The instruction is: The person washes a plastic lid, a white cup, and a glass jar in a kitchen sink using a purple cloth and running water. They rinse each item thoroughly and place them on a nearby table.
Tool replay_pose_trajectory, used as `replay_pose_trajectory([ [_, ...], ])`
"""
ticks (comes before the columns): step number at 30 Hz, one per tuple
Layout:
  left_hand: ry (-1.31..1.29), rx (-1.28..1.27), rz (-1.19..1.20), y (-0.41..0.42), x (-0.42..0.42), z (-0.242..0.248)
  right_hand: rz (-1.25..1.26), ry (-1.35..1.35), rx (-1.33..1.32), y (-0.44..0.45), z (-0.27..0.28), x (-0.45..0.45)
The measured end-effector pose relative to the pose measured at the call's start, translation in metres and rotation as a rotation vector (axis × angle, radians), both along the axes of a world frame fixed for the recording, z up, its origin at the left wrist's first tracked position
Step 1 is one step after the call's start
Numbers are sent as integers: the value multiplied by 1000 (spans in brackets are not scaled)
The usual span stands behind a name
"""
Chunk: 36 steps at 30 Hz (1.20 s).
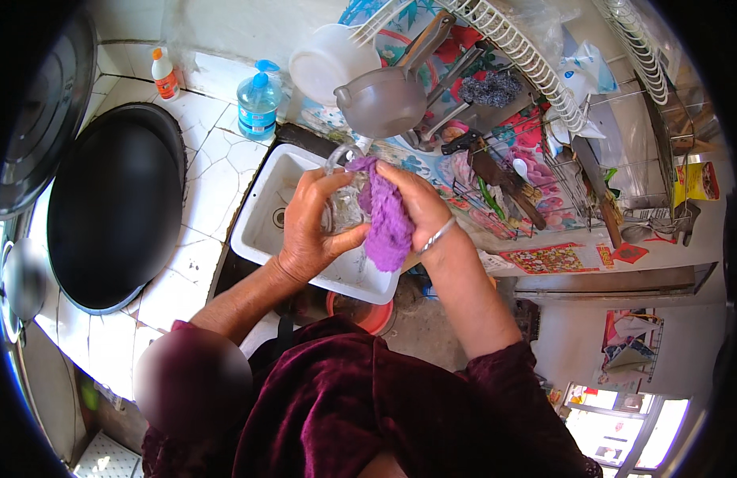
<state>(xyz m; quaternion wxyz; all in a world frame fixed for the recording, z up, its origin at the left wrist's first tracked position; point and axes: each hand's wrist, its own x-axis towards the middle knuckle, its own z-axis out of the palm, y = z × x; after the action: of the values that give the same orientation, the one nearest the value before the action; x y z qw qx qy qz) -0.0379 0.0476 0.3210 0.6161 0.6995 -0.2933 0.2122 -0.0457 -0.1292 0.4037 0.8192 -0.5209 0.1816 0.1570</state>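
Note:
Above the white sink [258, 236], my left hand [313, 224] grips a clear glass vessel [344, 209] by its side; a curved clear part, perhaps its handle, shows at the top. My right hand [417, 203], with a silver-coloured bracelet at the wrist, holds a purple cloth [390, 230] against the vessel's rim. Part of the cloth hangs down over the sink's right side. The fingertips of my right hand are partly hidden by the cloth. The sink's drain [279, 217] shows left of my left hand.
A large black pan [117, 209] lies on the tiled counter [210, 161] at left. Behind stand a blue pump bottle [258, 107] and an orange-capped bottle [164, 74]. A metal pot [383, 104], white bowl [326, 63] and wire racks with knives are beyond the sink. Below is a red basin [374, 316].

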Motion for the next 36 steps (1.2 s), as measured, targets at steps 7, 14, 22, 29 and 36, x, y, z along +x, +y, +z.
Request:
replay_pose_trajectory([
  [7,578,-509,-238,-12,2,0,-251,-364,-208,31,-31,-8],
  [14,1319,-839,-320,-20,6,10,-57,-737,-1152,29,-52,-32],
  [22,314,-209,-51,-17,4,5,-144,-290,-127,11,-21,9],
  [29,743,-702,-560,-5,-3,6,-3,-231,-123,-20,-19,14],
  [36,1455,-802,-826,2,35,13,164,-239,-293,4,-9,11],
])
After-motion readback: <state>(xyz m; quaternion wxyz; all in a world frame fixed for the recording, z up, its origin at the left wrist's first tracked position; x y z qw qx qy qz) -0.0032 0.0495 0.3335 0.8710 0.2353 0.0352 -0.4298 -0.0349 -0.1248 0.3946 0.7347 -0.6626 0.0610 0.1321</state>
